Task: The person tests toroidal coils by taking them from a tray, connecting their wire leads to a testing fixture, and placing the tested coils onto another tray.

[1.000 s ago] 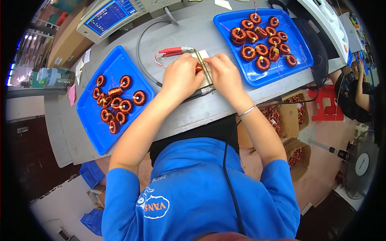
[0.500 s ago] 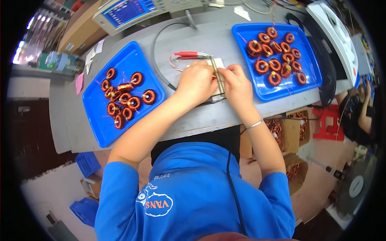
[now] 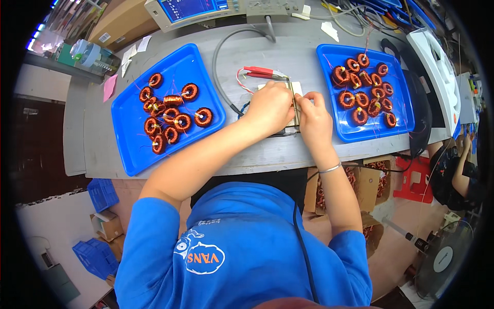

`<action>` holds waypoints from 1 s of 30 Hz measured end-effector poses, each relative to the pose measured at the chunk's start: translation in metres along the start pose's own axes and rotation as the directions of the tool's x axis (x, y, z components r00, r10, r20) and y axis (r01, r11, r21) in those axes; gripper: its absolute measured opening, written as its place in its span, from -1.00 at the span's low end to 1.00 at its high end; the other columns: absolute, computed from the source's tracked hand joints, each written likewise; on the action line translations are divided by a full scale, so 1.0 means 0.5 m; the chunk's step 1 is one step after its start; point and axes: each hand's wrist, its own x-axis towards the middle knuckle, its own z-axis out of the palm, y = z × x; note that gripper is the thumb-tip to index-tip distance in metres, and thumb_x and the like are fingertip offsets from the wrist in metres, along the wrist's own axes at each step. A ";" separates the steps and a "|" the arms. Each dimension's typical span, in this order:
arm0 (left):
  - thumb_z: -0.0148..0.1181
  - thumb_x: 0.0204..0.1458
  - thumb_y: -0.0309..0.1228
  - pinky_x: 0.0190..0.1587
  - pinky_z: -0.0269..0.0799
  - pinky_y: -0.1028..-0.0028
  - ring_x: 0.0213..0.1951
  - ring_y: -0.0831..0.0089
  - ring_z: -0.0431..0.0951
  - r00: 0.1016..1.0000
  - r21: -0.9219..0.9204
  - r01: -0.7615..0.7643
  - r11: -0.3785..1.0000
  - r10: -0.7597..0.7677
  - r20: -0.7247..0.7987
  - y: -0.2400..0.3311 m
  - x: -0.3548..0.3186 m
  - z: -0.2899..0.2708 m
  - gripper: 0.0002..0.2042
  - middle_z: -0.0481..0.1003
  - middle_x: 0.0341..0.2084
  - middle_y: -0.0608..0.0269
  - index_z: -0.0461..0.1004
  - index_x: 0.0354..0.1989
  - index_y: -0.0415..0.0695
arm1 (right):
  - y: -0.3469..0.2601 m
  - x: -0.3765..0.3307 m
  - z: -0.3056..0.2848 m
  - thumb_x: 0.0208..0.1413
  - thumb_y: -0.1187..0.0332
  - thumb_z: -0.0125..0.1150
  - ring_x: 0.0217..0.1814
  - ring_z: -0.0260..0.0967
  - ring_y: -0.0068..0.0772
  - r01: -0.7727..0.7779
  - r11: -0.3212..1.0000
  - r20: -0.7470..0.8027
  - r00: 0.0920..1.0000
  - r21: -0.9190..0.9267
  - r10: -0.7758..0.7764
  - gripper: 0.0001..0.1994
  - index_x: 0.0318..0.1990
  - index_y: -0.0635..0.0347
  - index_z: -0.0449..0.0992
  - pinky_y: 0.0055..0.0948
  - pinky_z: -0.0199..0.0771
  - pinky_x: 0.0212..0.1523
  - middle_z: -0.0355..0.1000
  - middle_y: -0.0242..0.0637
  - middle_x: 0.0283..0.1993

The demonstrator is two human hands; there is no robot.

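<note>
Both hands work over a small pale test fixture [image 3: 294,88] with dark metal bars at the middle of the bench. My left hand [image 3: 271,107] is closed at its left side, fingers curled and hiding what they hold. From the right, my right hand [image 3: 315,121] pinches at the bar with thumb and forefinger, close to the left fingertips; what is in the pinch is too small to make out. Just beyond, a red alligator clip [image 3: 261,70] grips the fixture's far end. Copper-wound toroid coils lie in a left blue tray [image 3: 135,110] and a right blue tray [image 3: 339,131].
A bench meter [image 3: 193,19] stands at the back, its grey cable [image 3: 217,56] curving down toward the fixture. A white foam tray [image 3: 435,72] is at the far right. Below the bench, cardboard boxes [image 3: 368,188] hold more coils, near a red stool [image 3: 412,180]. Another person sits at far right.
The whole view has shifted, so bench and trays appear farther right. Both hands stay at the fixture, fingertips still close together.
</note>
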 end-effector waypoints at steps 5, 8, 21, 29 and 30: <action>0.17 -0.23 -0.46 -0.29 0.43 0.19 -0.33 0.04 0.48 0.999 -0.005 -0.017 1.000 0.016 -0.042 0.002 -0.003 0.005 -0.87 0.46 -0.50 -0.01 0.48 -0.55 -0.29 | 0.002 -0.003 0.000 0.05 0.43 0.10 -0.50 0.40 -0.14 0.003 1.000 0.014 1.000 -0.011 -0.003 -0.86 -0.23 0.05 0.52 -0.25 0.39 -0.54 0.34 -0.26 -0.24; 0.17 -0.23 -0.46 -0.28 0.43 0.19 -0.33 0.04 0.48 0.999 0.014 -0.013 1.000 0.014 -0.038 0.002 -0.003 0.006 -0.87 0.47 -0.50 -0.01 0.49 -0.55 -0.29 | 0.004 -0.005 0.000 0.06 0.43 0.10 -0.50 0.40 -0.14 0.006 1.000 0.013 1.000 -0.027 -0.005 -0.86 -0.23 0.04 0.52 -0.25 0.39 -0.54 0.34 -0.26 -0.23; 0.28 -0.18 -0.45 -0.25 0.39 0.29 -0.34 0.12 0.47 0.977 -0.201 -0.202 0.959 0.181 -0.117 0.016 0.004 -0.056 -0.79 0.46 -0.47 0.04 0.49 -0.37 -0.27 | -0.004 0.018 -0.068 0.08 0.51 0.08 -0.26 0.46 -0.15 -0.225 0.892 0.060 0.974 0.391 0.219 -0.85 -0.20 0.23 0.52 -0.39 0.44 -0.24 0.46 -0.12 -0.22; 0.28 -0.15 -0.42 -0.16 0.42 0.34 -0.21 0.13 0.49 0.989 0.076 -0.118 0.990 0.110 0.095 -0.019 -0.034 -0.216 -0.67 0.48 -0.29 0.08 0.47 -0.17 -0.24 | 0.035 0.091 -0.255 0.10 0.52 0.06 -0.33 0.40 -0.14 0.065 0.976 -0.299 0.946 -0.210 -0.127 -0.90 -0.27 0.28 0.49 -0.34 0.39 -0.29 0.42 -0.14 -0.35; 0.27 -0.16 -0.42 -0.16 0.42 0.33 -0.20 0.12 0.49 0.989 0.129 -0.091 0.987 0.075 0.126 -0.054 -0.049 -0.226 -0.69 0.49 -0.27 0.06 0.49 -0.19 -0.24 | 0.062 0.092 -0.265 0.11 0.51 0.06 -0.32 0.40 -0.14 0.022 0.965 -0.325 0.939 -0.262 -0.110 -0.90 -0.27 0.27 0.50 -0.34 0.39 -0.28 0.43 -0.14 -0.34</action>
